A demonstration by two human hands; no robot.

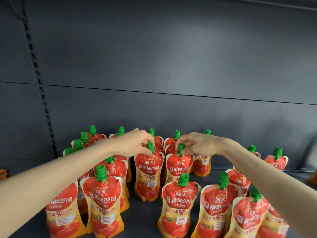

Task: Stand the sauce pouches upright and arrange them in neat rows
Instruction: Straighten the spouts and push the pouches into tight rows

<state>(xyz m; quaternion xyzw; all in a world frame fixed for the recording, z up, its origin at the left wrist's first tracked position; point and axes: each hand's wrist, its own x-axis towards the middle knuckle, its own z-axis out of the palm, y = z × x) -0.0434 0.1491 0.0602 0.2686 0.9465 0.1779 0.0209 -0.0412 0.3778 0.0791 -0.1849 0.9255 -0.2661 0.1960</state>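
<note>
Several red and orange tomato sauce pouches with green caps stand upright on a dark shelf (145,212). My left hand (135,143) pinches the green cap of one upright pouch (148,176) in the middle. My right hand (200,144) pinches the cap of the upright pouch (179,169) right beside it. Both held pouches rest on the shelf, close together. More pouches stand behind them, partly hidden by my hands. In front, one pouch (103,203) stands at the left and another pouch (180,205) at centre right.
A dark grey back panel (171,66) closes the shelf behind the pouches. A slotted metal upright (39,79) runs down the left side. Further pouches (276,160) stand apart at the far right. Bare shelf shows between the front pouches.
</note>
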